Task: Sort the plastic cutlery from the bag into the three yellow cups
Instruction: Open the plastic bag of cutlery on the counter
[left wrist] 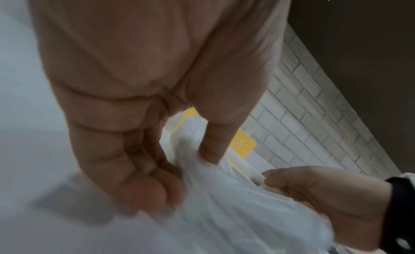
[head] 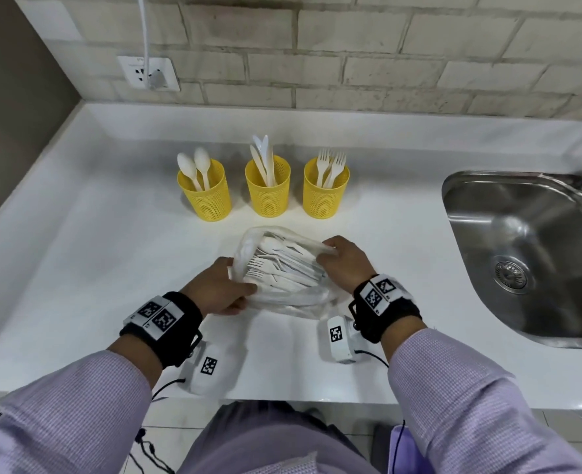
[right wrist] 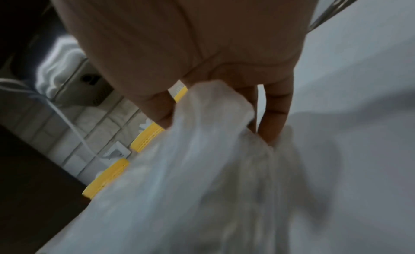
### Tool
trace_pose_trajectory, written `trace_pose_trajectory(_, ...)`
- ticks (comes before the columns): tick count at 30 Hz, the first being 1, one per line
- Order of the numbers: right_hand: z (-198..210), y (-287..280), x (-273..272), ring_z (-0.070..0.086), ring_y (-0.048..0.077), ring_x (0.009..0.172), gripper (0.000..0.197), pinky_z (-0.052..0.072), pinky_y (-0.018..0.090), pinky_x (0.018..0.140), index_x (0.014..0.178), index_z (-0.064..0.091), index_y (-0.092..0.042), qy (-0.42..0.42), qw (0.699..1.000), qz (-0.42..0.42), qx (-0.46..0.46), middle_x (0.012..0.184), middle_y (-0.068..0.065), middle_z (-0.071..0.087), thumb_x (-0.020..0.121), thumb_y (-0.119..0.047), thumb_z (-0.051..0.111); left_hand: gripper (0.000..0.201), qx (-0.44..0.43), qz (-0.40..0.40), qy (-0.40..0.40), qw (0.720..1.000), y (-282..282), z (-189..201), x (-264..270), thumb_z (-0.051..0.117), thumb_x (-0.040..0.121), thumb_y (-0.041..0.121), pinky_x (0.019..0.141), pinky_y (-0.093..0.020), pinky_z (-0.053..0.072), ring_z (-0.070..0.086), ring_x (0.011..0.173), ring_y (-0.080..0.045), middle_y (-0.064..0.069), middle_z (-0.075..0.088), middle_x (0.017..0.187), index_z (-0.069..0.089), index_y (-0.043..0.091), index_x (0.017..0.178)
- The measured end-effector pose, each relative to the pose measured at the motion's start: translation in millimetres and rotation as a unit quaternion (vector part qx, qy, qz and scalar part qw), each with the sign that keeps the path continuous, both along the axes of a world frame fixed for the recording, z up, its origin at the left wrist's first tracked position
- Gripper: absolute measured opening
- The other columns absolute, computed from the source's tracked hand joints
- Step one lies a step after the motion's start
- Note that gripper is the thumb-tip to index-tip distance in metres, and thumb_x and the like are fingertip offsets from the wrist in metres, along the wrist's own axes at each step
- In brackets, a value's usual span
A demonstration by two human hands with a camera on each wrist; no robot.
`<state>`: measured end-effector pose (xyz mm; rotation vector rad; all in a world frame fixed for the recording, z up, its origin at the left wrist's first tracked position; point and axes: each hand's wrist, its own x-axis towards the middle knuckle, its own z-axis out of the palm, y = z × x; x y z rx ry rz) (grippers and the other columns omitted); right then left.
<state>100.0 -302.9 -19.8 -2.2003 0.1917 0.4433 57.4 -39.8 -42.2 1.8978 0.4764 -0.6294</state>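
The bag (head: 282, 268) lay on the white counter (head: 111, 234), just in front of three yellow cups, with both hands clamped on its mouth. The left hand (head: 219, 289) pinched the bag's left rim between thumb and curled fingers (left wrist: 143, 192); the right hand (head: 346, 263) gripped the right rim, plastic bunched in its curled fingers (right wrist: 276, 116). Between them the mouth stood pulled open, showing the loose cutlery (head: 282, 270) inside: forks and knives lying flat, tips toward the left.

The cups stood in a row, close together but not touching. The left cup (head: 207, 193) held spoons, the middle cup (head: 268, 188) knives, the right cup (head: 325, 189) forks, all handles down. A narrow strip of bare counter separated the cups from the bag's far edge.

Open counter stretched wide to the left of the bag and cups, up to the raised edge along the left side. To the right lay a shorter bare stretch before the steel sink (head: 522, 254), whose rim cut into the counter. Behind the cups, the counter ran clear to the brick wall (head: 385, 63), where a socket (head: 149, 75) with a white cable sat high to the left. The counter's near edge ran just under the wrists.
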Motion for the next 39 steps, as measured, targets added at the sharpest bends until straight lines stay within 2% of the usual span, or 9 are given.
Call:
trace_pose_trajectory(10, -4, -1, -33, 0.065, 0.024, 0.083, 0.032, 0.048, 0.029, 0.067, 0.115, 0.051, -0.017, 0.031, 0.999, 0.037, 0.002, 0.093, 0.005, 0.067, 0.088, -0.023, 0.066, 0.067, -0.017, -0.008, -0.021, 1.000, -19, 14, -26, 0.081, 0.084, 0.023, 0.054, -0.034, 0.057, 0.066, 0.081, -0.020, -0.003, 0.064, 0.103, 0.037, 0.028, 0.134)
trace_pose_trajectory(13, -2, -3, -35, 0.062, 0.022, 0.076, 0.022, 0.044, 0.027, 0.059, 0.109, 0.051, -0.015, 0.007, 1.000, 0.008, 0.006, 0.083, 0.002, 0.062, 0.089, -0.015, 0.061, 0.070, 0.010, -0.039, -0.064, 0.997, -19, 17, -36, 0.078, 0.068, 0.023, 0.074, -0.049, 0.064, 0.070, 0.095, -0.026, -0.006, 0.067, 0.107, 0.045, 0.030, 0.129)
trace_pose_trajectory(16, -1, -11, -38, 0.062, 0.026, 0.081, 0.025, 0.049, 0.031, 0.065, 0.108, 0.050, -0.016, -0.005, 1.000, 0.002, -0.004, 0.086, 0.002, 0.060, 0.086, -0.015, 0.061, 0.101, 0.098, -0.047, -0.067, 0.992, -14, 14, -40, 0.076, 0.065, 0.035, 0.093, -0.048, 0.057, 0.067, 0.107, -0.033, -0.012, 0.065, 0.115, 0.028, 0.024, 0.153)
trace_pose_trajectory(19, 0, -12, -44, 0.049, 0.026, 0.098, 0.042, 0.046, 0.039, 0.083, 0.114, 0.054, -0.023, -0.126, 0.984, 0.069, -0.104, 0.110, 0.000, 0.050, 0.075, -0.037, 0.062, 0.085, 0.258, -0.092, -0.224, 0.935, -24, 18, -50, 0.076, 0.075, 0.037, 0.101, -0.041, 0.042, 0.051, 0.115, -0.034, -0.012, 0.051, 0.121, 0.037, 0.021, 0.149)
trace_pose_trajectory(22, 10, -1, -52, 0.046, 0.027, 0.097, 0.034, 0.044, 0.040, 0.080, 0.106, 0.064, -0.025, -0.240, 0.953, 0.150, -0.107, 0.110, -0.003, 0.054, 0.074, -0.036, 0.059, 0.051, 0.255, -0.177, -0.397, 0.864, -40, 30, -60, 0.068, 0.078, 0.042, 0.088, -0.036, 0.044, 0.051, 0.100, -0.023, 0.002, 0.056, 0.113, 0.058, 0.023, 0.125)
trace_pose_trajectory(25, 18, 16, -67, 0.050, 0.025, 0.094, 0.015, 0.044, 0.040, 0.078, 0.091, 0.066, -0.025, -0.234, 0.934, 0.238, -0.126, 0.096, -0.007, 0.062, 0.082, -0.031, 0.056, 0.033, 0.315, -0.268, -0.337, 0.846, -49, 33, -64, 0.047, 0.083, 0.056, 0.076, -0.036, 0.044, 0.057, 0.088, -0.020, 0.014, 0.066, 0.091, 0.062, 0.031, 0.097)
trace_pose_trajectory(29, 12, 27, -85, 0.056, 0.023, 0.084, 0.022, 0.038, 0.040, 0.083, 0.078, 0.060, -0.023, -0.187, 0.911, 0.305, -0.205, 0.080, -0.004, 0.064, 0.092, -0.033, 0.047, 0.047, 0.413, -0.322, -0.261, 0.811, -53, 33, -66, 0.030, 0.089, 0.059, 0.073, -0.035, 0.028, 0.050, 0.078, -0.019, 0.008, 0.063, 0.070, 0.058, 0.024, 0.074)
trace_pose_trajectory(33, 9, 18, -85, 0.055, 0.024, 0.063, 0.034, 0.036, 0.040, 0.084, 0.067, 0.051, -0.017, -0.151, 0.920, 0.290, -0.216, 0.061, -0.001, 0.058, 0.095, -0.034, 0.044, 0.044, 0.439, -0.284, -0.243, 0.817, -49, 36, -66, 0.039, 0.099, 0.054, 0.072, -0.036, 0.024, 0.044, 0.071, -0.020, 0.007, 0.061, 0.067, 0.052, 0.023, 0.071)
trace_pose_trajectory(39, 16, 12, -70, 0.059, 0.028, 0.068, 0.027, 0.043, 0.035, 0.069, 0.078, 0.058, -0.013, -0.119, 0.934, 0.243, -0.234, 0.071, 0.001, 0.063, 0.094, -0.032, 0.047, 0.047, 0.463, -0.219, -0.114, 0.851, -43, 41, -55, 0.040, 0.099, 0.056, 0.073, -0.034, 0.037, 0.055, 0.069, -0.022, 0.006, 0.056, 0.067, 0.057, 0.020, 0.073)
